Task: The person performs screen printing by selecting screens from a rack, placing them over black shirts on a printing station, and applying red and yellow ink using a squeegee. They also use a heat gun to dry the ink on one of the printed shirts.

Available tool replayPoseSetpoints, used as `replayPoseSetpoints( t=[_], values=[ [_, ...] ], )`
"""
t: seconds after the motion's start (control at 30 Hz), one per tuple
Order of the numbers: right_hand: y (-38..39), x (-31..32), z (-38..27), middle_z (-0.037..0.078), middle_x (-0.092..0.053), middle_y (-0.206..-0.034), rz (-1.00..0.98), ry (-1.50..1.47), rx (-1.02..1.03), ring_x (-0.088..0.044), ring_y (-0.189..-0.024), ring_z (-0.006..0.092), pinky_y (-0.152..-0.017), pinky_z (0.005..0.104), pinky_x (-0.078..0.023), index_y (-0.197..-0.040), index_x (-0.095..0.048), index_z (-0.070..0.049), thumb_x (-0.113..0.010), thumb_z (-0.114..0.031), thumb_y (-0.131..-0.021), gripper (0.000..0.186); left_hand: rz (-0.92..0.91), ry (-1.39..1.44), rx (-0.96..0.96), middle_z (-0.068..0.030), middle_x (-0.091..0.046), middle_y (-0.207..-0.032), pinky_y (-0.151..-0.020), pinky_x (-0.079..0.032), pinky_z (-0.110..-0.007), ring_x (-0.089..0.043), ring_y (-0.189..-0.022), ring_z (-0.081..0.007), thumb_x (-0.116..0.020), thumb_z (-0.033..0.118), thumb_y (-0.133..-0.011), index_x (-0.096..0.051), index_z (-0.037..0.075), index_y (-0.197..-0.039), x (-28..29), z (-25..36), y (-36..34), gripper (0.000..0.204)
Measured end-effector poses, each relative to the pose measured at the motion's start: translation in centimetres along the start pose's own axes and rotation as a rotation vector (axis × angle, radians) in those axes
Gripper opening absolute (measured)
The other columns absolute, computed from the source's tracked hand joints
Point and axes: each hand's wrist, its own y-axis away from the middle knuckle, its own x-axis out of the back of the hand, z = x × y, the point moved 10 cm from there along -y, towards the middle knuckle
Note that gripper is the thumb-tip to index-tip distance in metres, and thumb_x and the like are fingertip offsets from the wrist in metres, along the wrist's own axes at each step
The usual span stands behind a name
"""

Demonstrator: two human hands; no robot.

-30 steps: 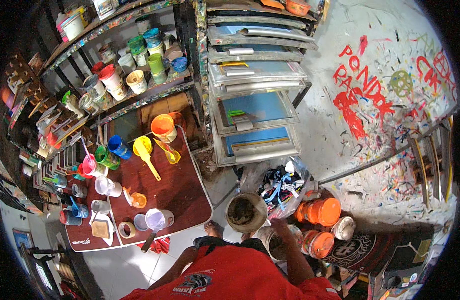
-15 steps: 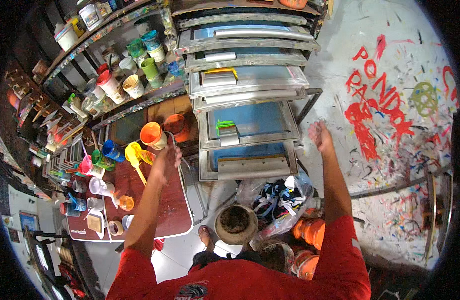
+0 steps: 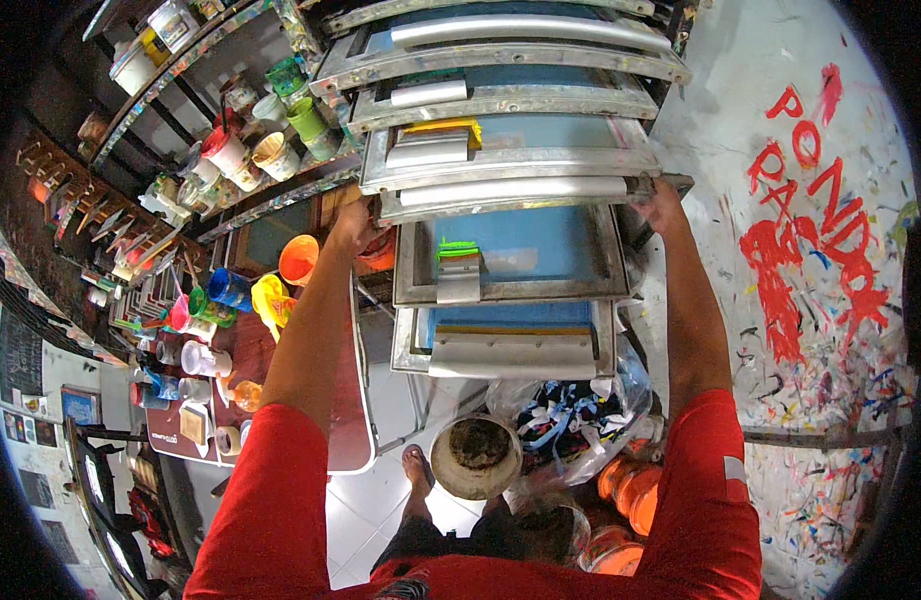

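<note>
A stack of screen-printing frames with blue mesh rises in front of me on a rack. My left hand (image 3: 355,224) is closed at the left end of one metal-edged screen frame (image 3: 501,207), its fingertips partly hidden. At the opposite end my right hand (image 3: 661,206) grips the same frame. Along that frame's front lies a long silver squeegee (image 3: 516,190). Just above it, another screen frame (image 3: 581,140) carries a yellow-edged squeegee (image 3: 436,145). Below are a frame with a green-edged squeegee (image 3: 459,275) and one with a wide metal squeegee (image 3: 511,355).
To the left, a dark red table (image 3: 346,420) bears cups, an orange tub (image 3: 299,258) and tape. Paint pots (image 3: 224,148) crowd the shelves behind. A bucket (image 3: 475,455), a plastic bag of scraps (image 3: 566,410) and orange containers (image 3: 631,500) stand near my feet. A paint-smeared wall is at right.
Both hands have reached forward from mid-air and taken hold of the two ends of a screen frame. My view has shifted, so the rack appears larger.
</note>
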Motion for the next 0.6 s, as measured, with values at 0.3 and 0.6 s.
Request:
replayPoseSetpoints(
  t=[0.3, 0.6],
  values=[
    [-1.0, 0.7, 0.4, 0.007, -0.06, -0.119, -0.095, 0.079, 0.044, -0.06, -0.103, 0.0214, -0.088, 0.0408, -0.051, -0.123, -0.053, -0.008, -0.047, -0.025, -0.099, 0.03, 0.226, -0.732, -0.162, -0.0096, -0.062, -0.11, -0.059, -0.056, -0.034, -0.063, -0.086, -0.0183, -0.04, 0.043, -0.097, -0.053, 0.01, -0.124, 1.1, 0.5, -0.3, 0.044],
    [6.0, 1.5, 0.6, 0.01, -0.067, -0.105, -0.122, 0.227, -0.074, -0.065, -0.09, 0.023, -0.084, 0.0356, -0.051, -0.114, -0.061, 0.0, -0.047, -0.042, -0.096, 0.048, 0.427, -0.65, 0.296, -0.0156, -0.058, -0.124, -0.089, -0.045, -0.051, -0.054, -0.115, -0.0333, -0.03, 0.066, -0.092, -0.043, -0.002, -0.136, 2.6, -3.9, 6.9, 0.083]
  ],
)
